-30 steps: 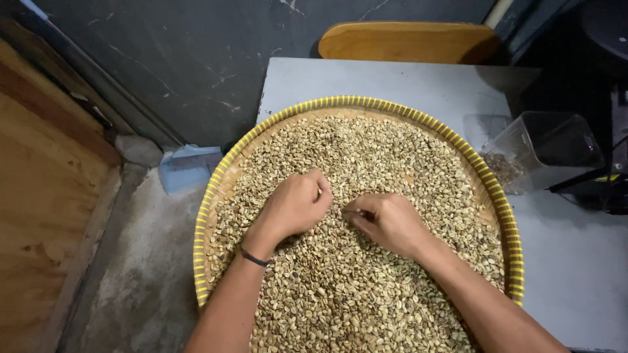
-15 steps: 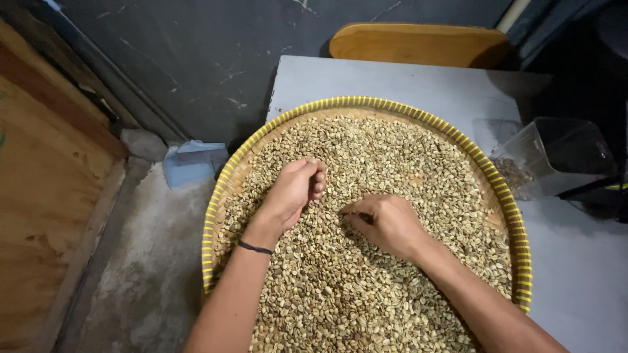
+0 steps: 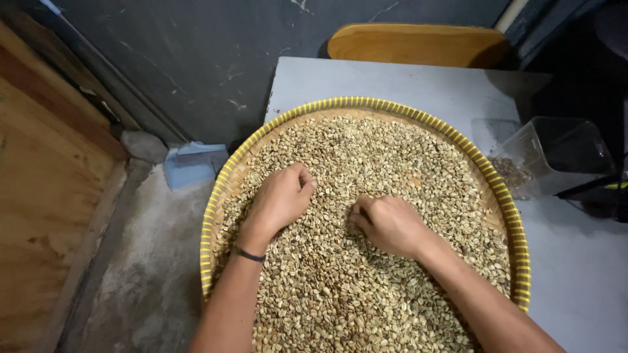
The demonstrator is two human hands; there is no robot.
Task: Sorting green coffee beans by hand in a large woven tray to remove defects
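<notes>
Pale greenish-tan beans (image 3: 366,163), small, hard and dry by their look, lay loose in a deep layer across the round woven tray (image 3: 520,242) with its yellow rim, which sat on the grey table (image 3: 392,78) and overhung its near-left edge. In the head view, such beans would likely be light singly and prone to roll and slip aside, so a fingertip pinch suits one bean and a cupped palm suits many; the tray itself looked stiff enough to take by the rim. At about nine o'clock from the tray's middle the left hand (image 3: 278,199) rested knuckles-up on the layer, fingers curled under and closed loosely; whether it held any beans I could not tell. Just beside it, toward four o'clock, the right hand (image 3: 389,222) lay likewise curled, thumb tucked against the forefinger, its contents hidden. Both forearms came in from six o'clock. A clear plastic container (image 3: 556,157) stood at three o'clock beyond the rim.
</notes>
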